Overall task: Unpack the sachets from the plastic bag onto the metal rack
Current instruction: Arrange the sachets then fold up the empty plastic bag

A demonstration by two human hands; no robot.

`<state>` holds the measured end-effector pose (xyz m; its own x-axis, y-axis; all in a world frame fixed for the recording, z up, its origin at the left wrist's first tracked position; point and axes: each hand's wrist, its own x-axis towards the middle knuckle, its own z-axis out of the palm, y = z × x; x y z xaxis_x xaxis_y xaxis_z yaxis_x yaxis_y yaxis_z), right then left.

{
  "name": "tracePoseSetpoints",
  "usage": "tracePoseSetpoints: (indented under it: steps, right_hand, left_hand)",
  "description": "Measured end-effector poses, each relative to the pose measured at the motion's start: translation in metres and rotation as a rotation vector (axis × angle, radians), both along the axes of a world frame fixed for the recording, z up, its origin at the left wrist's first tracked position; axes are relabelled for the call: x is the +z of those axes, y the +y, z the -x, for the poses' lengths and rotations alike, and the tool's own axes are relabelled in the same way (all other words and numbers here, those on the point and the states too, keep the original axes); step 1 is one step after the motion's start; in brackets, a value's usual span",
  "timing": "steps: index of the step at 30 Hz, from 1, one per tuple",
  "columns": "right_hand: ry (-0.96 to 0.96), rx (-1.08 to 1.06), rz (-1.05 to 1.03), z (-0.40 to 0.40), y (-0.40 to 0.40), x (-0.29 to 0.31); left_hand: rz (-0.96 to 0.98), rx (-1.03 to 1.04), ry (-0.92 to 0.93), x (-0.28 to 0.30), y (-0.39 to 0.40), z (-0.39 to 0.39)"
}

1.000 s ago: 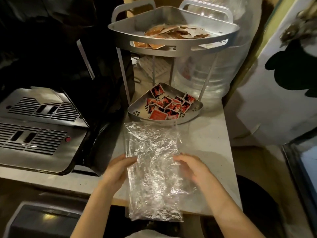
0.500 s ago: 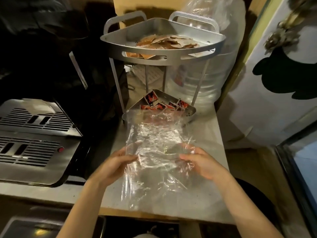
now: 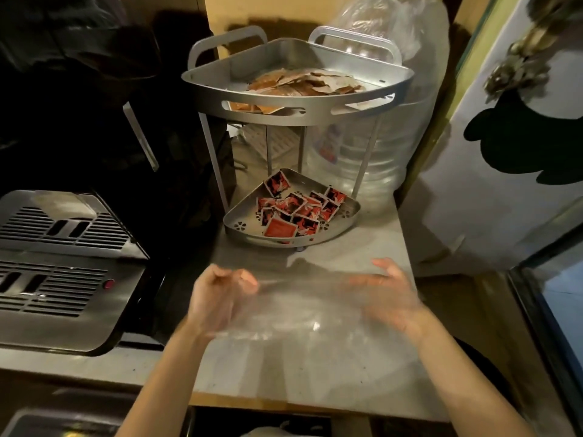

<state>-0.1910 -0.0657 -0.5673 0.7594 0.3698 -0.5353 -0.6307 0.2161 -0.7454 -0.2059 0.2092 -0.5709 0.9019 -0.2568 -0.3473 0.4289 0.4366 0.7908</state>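
A two-tier metal rack [image 3: 291, 116] stands at the back of the counter. Several red and black sachets [image 3: 296, 209] lie in its lower tray [image 3: 344, 223]. Brown sachets [image 3: 303, 83] fill the upper tray. The clear plastic bag [image 3: 303, 313] is stretched between my hands in front of the rack, blurred and looking empty. My left hand [image 3: 217, 298] pinches the bag's left edge with curled fingers. My right hand [image 3: 391, 294] is at the bag's right edge with fingers fairly straight; its grip is blurred.
A black and silver coffee machine with a slotted drip tray [image 3: 56, 269] sits to the left. A large clear water bottle [image 3: 378, 146] stands behind the rack. The grey counter [image 3: 315, 380] ends close to me. A white door [image 3: 504, 190] is at the right.
The bag has come up off the counter and been pulled flat and wide between my hands. Both hands have moved apart. The sachets on the lower tray show fully again.
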Motion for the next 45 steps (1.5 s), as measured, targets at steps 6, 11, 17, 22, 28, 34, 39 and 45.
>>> tracePoseSetpoints:
  steps: [6, 11, 17, 22, 28, 34, 39, 45]
  right_hand:
    - [-0.404, 0.453, 0.641, -0.012, 0.008, -0.003]
    - [-0.541, 0.484, 0.790, -0.022, 0.014, 0.000]
    - [-0.626, 0.637, 0.837, -0.030, 0.028, 0.017]
    - [-0.683, 0.719, 0.792, -0.031, 0.035, 0.028]
    - [-0.650, 0.479, 0.709, -0.027, 0.028, 0.025]
    - [-0.514, 0.341, 0.360, -0.011, 0.027, 0.021]
    - [-0.515, 0.385, 0.149, 0.004, 0.026, 0.026]
    - [-0.745, 0.459, 0.466, 0.025, 0.037, 0.033]
  left_hand:
    - [-0.582, -0.313, -0.215, 0.002, 0.006, -0.005]
    - [-0.689, -0.291, -0.246, 0.018, 0.003, -0.009]
    - [-0.879, -0.349, -0.344, 0.028, -0.012, -0.003]
    - [-1.203, -0.091, -0.426, 0.040, -0.037, 0.010]
    - [-1.661, 0.399, -0.768, 0.037, -0.071, 0.047]
    - [-1.578, 0.051, -0.522, 0.018, -0.097, 0.064]
    - [-1.424, 0.093, -0.399, 0.027, -0.101, 0.073]
    - [-1.371, 0.112, -0.279, 0.031, -0.079, 0.103]
